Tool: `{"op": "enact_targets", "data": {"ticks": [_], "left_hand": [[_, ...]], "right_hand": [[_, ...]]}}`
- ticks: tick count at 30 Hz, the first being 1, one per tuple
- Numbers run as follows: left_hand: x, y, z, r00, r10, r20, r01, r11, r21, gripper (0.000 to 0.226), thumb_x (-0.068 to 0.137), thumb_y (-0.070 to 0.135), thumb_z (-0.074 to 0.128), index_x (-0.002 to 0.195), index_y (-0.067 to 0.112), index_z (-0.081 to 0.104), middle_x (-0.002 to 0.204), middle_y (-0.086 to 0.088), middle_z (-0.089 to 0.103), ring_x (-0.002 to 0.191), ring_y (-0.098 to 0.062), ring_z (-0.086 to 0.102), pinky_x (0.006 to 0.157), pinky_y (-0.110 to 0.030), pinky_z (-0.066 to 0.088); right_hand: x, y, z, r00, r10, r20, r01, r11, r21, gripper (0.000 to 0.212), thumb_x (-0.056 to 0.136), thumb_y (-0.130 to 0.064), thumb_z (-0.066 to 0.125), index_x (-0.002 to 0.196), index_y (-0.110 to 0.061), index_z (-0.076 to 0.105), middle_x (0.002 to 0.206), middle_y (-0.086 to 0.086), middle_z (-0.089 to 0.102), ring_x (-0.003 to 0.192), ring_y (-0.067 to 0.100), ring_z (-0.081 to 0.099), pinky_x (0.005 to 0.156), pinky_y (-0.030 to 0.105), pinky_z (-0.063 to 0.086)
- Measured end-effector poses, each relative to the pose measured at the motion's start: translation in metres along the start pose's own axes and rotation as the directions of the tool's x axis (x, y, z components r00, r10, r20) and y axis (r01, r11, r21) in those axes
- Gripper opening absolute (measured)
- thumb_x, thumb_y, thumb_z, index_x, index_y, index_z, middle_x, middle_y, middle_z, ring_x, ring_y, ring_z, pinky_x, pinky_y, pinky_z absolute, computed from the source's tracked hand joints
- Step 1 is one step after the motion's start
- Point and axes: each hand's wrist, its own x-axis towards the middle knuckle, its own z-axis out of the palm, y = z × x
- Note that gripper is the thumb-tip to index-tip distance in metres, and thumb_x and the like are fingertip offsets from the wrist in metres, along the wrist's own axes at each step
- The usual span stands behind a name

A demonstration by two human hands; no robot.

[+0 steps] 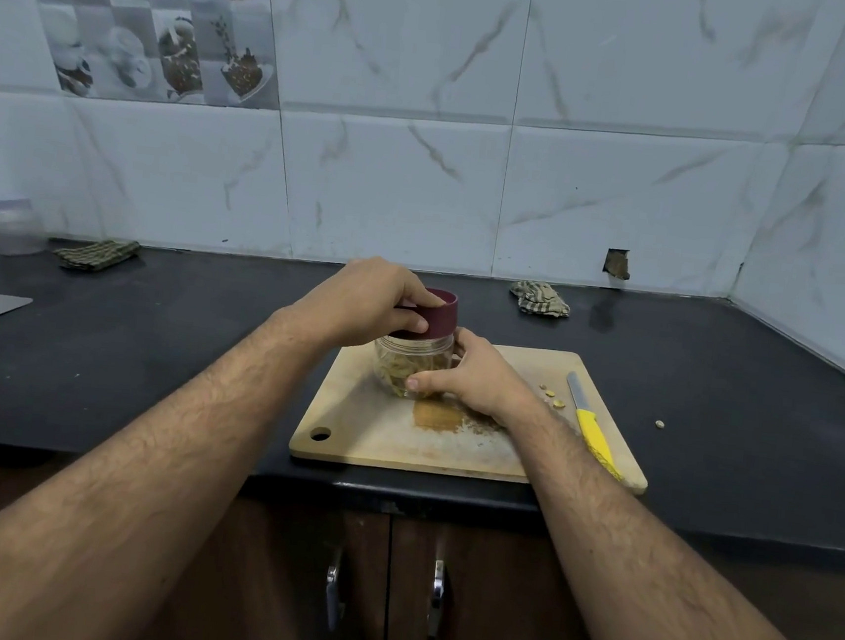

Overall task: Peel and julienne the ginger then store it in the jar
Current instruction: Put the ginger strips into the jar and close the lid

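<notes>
i'm holding the jar [408,370] w/ right hand [476,379], left hand [360,301] gripping the lid [439,316] over it (ginger [413,368] already inside), looks nearly done, just closing left.

Marble-veined white wall tiles [604,182] are lining the far wall; a printed picture tile [150,15] is sitting far left. Dark tabletop [151,324] is overhanging brown cabinet doors [485,609], near.

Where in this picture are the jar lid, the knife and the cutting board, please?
jar lid [440,316], head view, on its maroon side wall.
knife [595,436], head view, on its yellow handle.
cutting board [398,446], head view, on bare wood near the front edge.
</notes>
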Motion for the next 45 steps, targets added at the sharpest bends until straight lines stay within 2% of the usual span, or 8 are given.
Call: {"op": "enact_targets", "data": {"ticks": [8,14,17,21,30,36,42,45], "left_hand": [[0.001,0.000,0.002,1.000,0.008,-0.013,-0.009,1.000,-0.021,0.034,0.088,0.019,0.073,0.122,0.023,0.071,0.116,0.005,0.072,0.104,-0.014,0.064,0.092,-0.038,0.051],[-0.003,0.004,0.000,0.999,-0.008,-0.036,0.005,0.997,-0.071,0.032,0.089,0.014,0.072,0.120,0.021,0.073,0.110,0.000,0.075,0.096,-0.013,0.066,0.086,-0.032,0.052],[-0.003,0.007,-0.003,0.999,-0.029,-0.025,0.026,0.995,-0.100,0.031,0.088,0.011,0.072,0.118,0.020,0.074,0.107,0.001,0.075,0.094,-0.011,0.066,0.080,-0.022,0.051],[0.003,0.009,-0.011,0.997,-0.071,-0.042,0.063,0.984,-0.166,0.029,0.086,0.010,0.075,0.114,0.018,0.075,0.104,0.002,0.074,0.090,-0.007,0.062,0.068,-0.001,0.039],[-0.008,0.007,-0.004,0.994,-0.100,-0.038,0.091,0.978,-0.190,0.027,0.085,0.010,0.076,0.112,0.016,0.076,0.101,0.003,0.074,0.086,-0.006,0.064,0.067,-0.002,0.043],[-0.014,0.006,0.004,0.995,-0.087,-0.053,0.074,0.975,-0.211,0.027,0.085,0.010,0.075,0.112,0.018,0.076,0.103,0.004,0.075,0.093,-0.008,0.066,0.082,-0.020,0.050],[-0.013,0.000,0.002,0.994,-0.111,0.022,0.113,0.954,-0.279,0.027,0.085,0.010,0.075,0.110,0.020,0.077,0.103,0.007,0.074,0.097,-0.006,0.066,0.089,-0.025,0.052],[-0.014,0.002,0.009,0.988,-0.133,-0.083,0.098,0.936,-0.338,0.045,0.077,0.038,0.076,0.120,0.027,0.070,0.108,0.019,0.067,0.101,-0.002,0.063,0.097,-0.033,0.051]], "right_hand": [[-0.001,-0.001,-0.001,1.000,0.007,0.009,-0.007,1.000,0.004,0.099,0.039,-0.051,0.092,0.127,-0.022,0.057,0.114,-0.009,0.070,0.107,0.008,0.064,0.097,0.038,0.052],[-0.001,-0.001,0.001,1.000,0.011,-0.001,-0.011,1.000,0.007,0.098,0.040,-0.048,0.092,0.128,-0.020,0.057,0.114,-0.008,0.070,0.107,0.008,0.064,0.097,0.039,0.052],[-0.001,0.000,0.001,1.000,0.011,0.002,-0.011,1.000,0.010,0.096,0.045,-0.042,0.094,0.130,-0.020,0.056,0.116,-0.007,0.069,0.108,0.008,0.063,0.098,0.039,0.051],[-0.001,-0.001,0.002,1.000,0.013,-0.010,-0.013,1.000,-0.009,0.102,0.040,-0.049,0.090,0.132,-0.021,0.055,0.117,-0.008,0.068,0.109,0.008,0.062,0.099,0.038,0.050],[0.000,0.001,0.002,1.000,0.009,-0.008,-0.009,1.000,-0.015,0.103,0.039,-0.052,0.091,0.132,-0.023,0.055,0.117,-0.009,0.069,0.108,0.008,0.063,0.098,0.038,0.052],[0.001,0.003,0.002,1.000,0.012,-0.014,-0.012,1.000,-0.026,0.101,0.040,-0.052,0.091,0.131,-0.024,0.056,0.116,-0.008,0.069,0.107,0.008,0.064,0.096,0.039,0.053],[0.002,0.005,0.003,1.000,0.014,-0.021,-0.015,1.000,-0.021,0.101,0.038,-0.052,0.091,0.129,-0.024,0.056,0.115,-0.007,0.069,0.106,0.009,0.065,0.096,0.040,0.053],[0.003,0.005,0.003,1.000,0.015,-0.026,-0.015,1.000,-0.025,0.101,0.038,-0.053,0.091,0.128,-0.026,0.056,0.115,-0.007,0.069,0.107,0.010,0.065,0.096,0.041,0.053]]}}
